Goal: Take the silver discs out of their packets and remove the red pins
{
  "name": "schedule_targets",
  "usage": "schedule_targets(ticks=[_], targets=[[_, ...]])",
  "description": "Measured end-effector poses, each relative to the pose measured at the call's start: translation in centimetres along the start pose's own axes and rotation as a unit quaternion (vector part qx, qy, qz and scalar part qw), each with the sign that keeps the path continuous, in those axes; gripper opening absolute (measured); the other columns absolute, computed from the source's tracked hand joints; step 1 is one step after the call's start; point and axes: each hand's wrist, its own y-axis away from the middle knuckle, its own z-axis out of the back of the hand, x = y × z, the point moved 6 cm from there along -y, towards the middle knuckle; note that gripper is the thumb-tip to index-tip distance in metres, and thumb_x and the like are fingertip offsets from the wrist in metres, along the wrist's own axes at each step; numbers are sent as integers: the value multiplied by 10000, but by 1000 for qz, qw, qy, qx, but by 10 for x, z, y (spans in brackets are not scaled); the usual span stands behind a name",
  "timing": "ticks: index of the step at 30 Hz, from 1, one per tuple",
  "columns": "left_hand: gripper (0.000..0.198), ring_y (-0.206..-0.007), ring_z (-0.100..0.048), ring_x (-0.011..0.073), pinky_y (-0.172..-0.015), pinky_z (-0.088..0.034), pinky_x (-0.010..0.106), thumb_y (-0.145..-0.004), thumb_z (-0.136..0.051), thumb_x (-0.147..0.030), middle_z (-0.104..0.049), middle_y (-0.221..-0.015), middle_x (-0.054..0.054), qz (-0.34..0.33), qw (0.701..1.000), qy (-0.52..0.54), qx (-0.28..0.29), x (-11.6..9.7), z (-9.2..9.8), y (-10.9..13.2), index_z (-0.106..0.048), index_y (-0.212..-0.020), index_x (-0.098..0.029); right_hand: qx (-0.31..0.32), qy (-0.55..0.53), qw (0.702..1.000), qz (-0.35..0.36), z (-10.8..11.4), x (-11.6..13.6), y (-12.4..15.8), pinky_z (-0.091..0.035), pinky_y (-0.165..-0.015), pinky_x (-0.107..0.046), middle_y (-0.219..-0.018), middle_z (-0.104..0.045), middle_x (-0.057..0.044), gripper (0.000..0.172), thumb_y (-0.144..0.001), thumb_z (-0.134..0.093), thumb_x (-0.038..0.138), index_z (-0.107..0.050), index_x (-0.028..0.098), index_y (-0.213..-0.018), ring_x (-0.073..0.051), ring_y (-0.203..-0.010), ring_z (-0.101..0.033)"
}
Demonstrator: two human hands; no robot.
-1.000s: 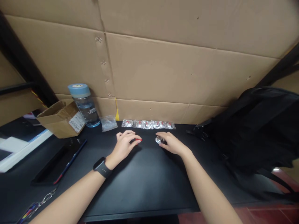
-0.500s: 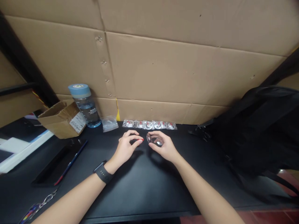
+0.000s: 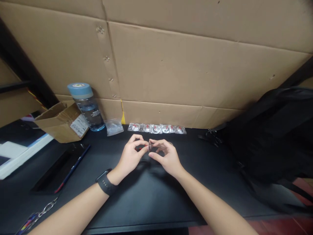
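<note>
My left hand (image 3: 131, 154) is closed in a pinch on a small red piece (image 3: 146, 145), mostly hidden by the fingertips. My right hand (image 3: 169, 159) grips a shiny round disc (image 3: 150, 146) by its edge, between thumb and fingers. Seen nearly edge-on, the disc faces the left fingertips, and the red piece is up against it or very close; I cannot tell which. Both hands are above the black table (image 3: 146, 202). Behind them lies a row of clear packets (image 3: 156, 129), several in all, containing round shiny discs with red parts.
A blue-lidded water bottle (image 3: 88, 109) and an open cardboard box (image 3: 60, 125) stand at the left, beside a clear plastic bag (image 3: 114, 127). A dark tablet-like slab (image 3: 61, 171) lies nearer. A black backpack (image 3: 269, 143) fills the right. Cardboard (image 3: 171, 71) walls the back.
My hands have come together: the disc in my right hand moved left to the red piece at my left fingertips. The view has shifted slightly.
</note>
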Motion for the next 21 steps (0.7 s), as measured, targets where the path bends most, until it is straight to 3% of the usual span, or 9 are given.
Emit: schedule_targets(ticks=[7, 14, 21], targets=[[118, -975, -633, 206, -767, -554, 298, -857, -742, -340, -576, -1012, 46, -22, 999, 31, -25, -10, 0, 4, -790, -810, -243, 6, -136, 988, -73, -3, -6, 0, -541, -1040, -489, -1263, -740, -78, 381, -757, -873, 369, -539, 256, -902, -273, -1176, -705], [99, -1047, -615, 214, -900, -552, 332, -880, -739, -334, -565, -1018, 45, -40, 997, 22, -62, -21, 4, 9, -796, -848, -259, 48, -180, 978, -93, -5, -6, 1, -539, -1041, -466, -1274, -730, -59, 438, -732, -896, 375, -528, 272, -946, -266, -1211, -680], [53, -1078, -600, 224, -951, -476, 397, -879, -765, -264, -586, -1043, 40, -111, 988, -81, -74, -35, 9, 11, -812, -888, -287, 59, -225, 966, -115, -8, -9, 5, -529, -1034, -405, -1136, -756, -31, 347, -803, -852, 346, -539, 260, -924, -218, -1102, -707]])
